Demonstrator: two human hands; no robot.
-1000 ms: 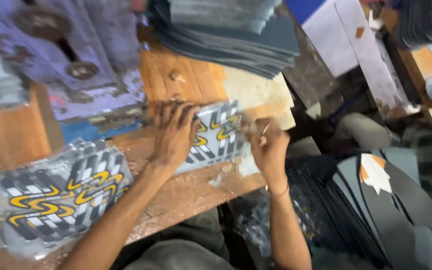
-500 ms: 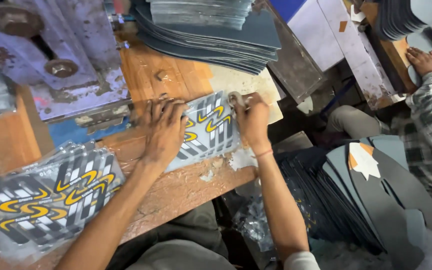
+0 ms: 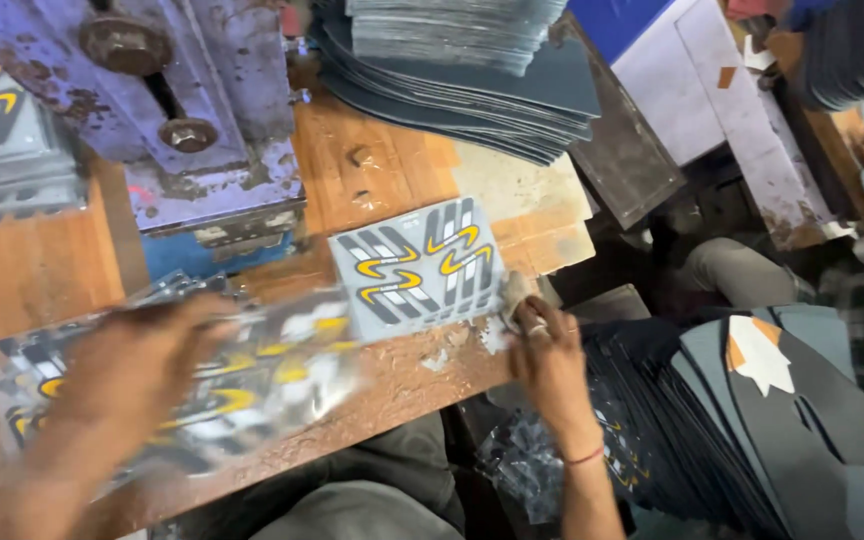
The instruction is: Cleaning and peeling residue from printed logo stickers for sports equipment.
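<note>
Printed sheet (image 3: 417,268): grey, with yellow and black stripe marks, laid flat on the wooden bench (image 3: 372,180) in front of the purple press (image 3: 192,110). Its long axis is set across the bench, left to right, slightly tilted. The lower right corner is touched by the right hand (image 3: 547,350), fingers curled; a firm pinch cannot be told. The left hand (image 3: 142,370), blurred, is spread over the stack of like sheets (image 3: 282,370), well apart to the left. The right hand is nearer.
</note>
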